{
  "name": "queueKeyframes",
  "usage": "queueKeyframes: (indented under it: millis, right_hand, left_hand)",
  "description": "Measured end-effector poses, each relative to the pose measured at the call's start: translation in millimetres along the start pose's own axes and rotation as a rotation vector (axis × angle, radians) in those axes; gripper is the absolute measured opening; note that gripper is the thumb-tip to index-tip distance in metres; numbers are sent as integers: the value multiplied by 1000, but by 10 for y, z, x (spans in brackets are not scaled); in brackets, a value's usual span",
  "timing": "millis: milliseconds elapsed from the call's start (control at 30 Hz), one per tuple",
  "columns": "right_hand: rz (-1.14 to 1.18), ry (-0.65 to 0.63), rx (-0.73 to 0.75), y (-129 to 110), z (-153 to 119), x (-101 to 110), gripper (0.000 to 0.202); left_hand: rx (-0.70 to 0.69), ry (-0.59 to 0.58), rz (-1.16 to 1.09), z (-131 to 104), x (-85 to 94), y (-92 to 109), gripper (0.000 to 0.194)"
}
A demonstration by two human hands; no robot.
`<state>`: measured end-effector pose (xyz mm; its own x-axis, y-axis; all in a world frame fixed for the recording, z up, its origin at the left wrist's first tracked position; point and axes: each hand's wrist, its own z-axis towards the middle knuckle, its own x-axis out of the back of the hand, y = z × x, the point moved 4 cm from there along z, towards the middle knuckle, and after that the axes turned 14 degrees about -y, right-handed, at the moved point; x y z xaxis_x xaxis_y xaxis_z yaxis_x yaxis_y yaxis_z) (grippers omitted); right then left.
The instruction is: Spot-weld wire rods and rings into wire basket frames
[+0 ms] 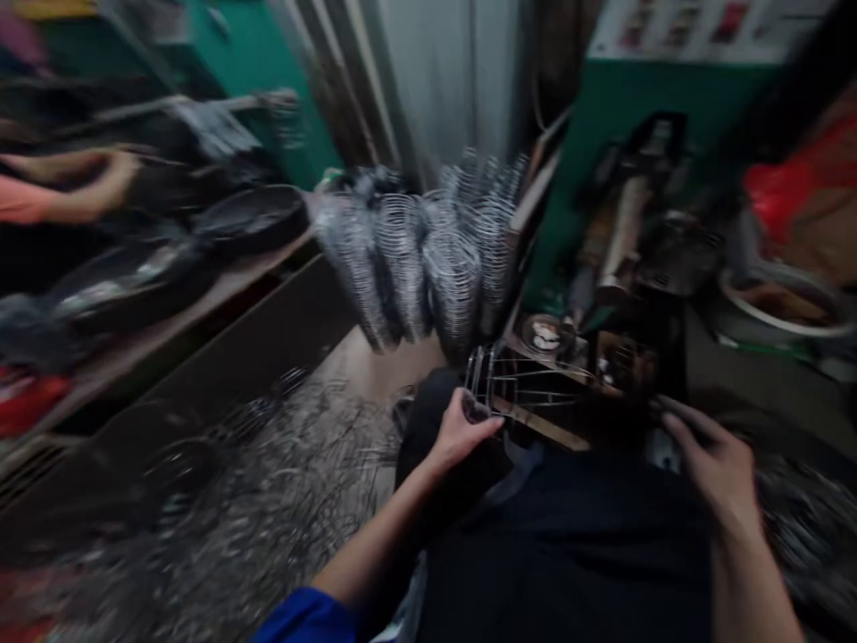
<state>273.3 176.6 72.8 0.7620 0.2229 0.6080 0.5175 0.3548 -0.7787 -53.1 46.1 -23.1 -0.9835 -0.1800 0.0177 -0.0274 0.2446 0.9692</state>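
Note:
My left hand (pixel 465 430) is closed around the lower end of a bent metal wire frame (pixel 492 379), its thumb pointing right. The frame's thin bars spread up and to the right, over a dark bench beside a pale wooden strip (pixel 542 423). My right hand (pixel 716 460) is out to the right with fingers stretched forward and apart, close to a small dark part at the bench's edge. Nothing shows in it, though blur softens the fingertips. A dark cloth (pixel 569 536) lies over my lap between both arms.
Bundles of nested wire racks (pixel 428 259) stand ahead. Loose wire pieces (pixel 268 509) cover the floor at left. A green machine (pixel 555 223) rises at right, near a white-rimmed bucket (pixel 783 304). Another person's hands (pixel 100 183) are over a bench with dark trays (pixel 251 214) at left.

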Motion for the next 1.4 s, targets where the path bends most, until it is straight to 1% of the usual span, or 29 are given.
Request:
queueKeyframes:
  millis: [33,67,133,200,267,333,467,567,733,833,1100,1233,1400]
  right_hand:
    - [11,-22,-16,22,-42,20,34]
    - [38,-68,-7,17,-29,-13,32]
    - [89,-179,72,-56,102,-168,29]
    - [59,-230,176,-158,272,-334,25]
    - [-37,-233,259,-227,408,-460,24]
    - [-130,-231,312,-233,490,-548,23]
    - [-217,-267,356,-112,558,-664,21]
    - [-300,-261,361,-22,580,-721,23]
    - [-531,-201,376,-44,591,-780,36]
    - [-580,-179,364,-85,608,-778,36]
    - [-362,-109,449,-92,743,-720,36]
    - [-347,-84,438,-148,809,-713,31]
    - [-335,-73,387,-218,875,-714,29]
  left_hand:
    - [5,25,73,55,-45,24,53]
    - [10,43,140,96,-91,47,52]
    - [16,63,246,137,-177,95,50]
    - [13,62,312,148,-248,142,48]
    - [5,59,367,163,-300,176,48]
    - [-4,56,419,196,-340,195,49]
    - [-3,39,457,297,-402,204,48]
    - [9,39,460,367,-424,206,49]
    - [3,34,491,474,-444,212,50]
    - [-14,33,516,524,-457,239,50]
    - [-18,59,574,603,-464,337,53]
    - [-27,62,582,641,-453,402,50]
    - [-48,72,585,681,-411,523,50]
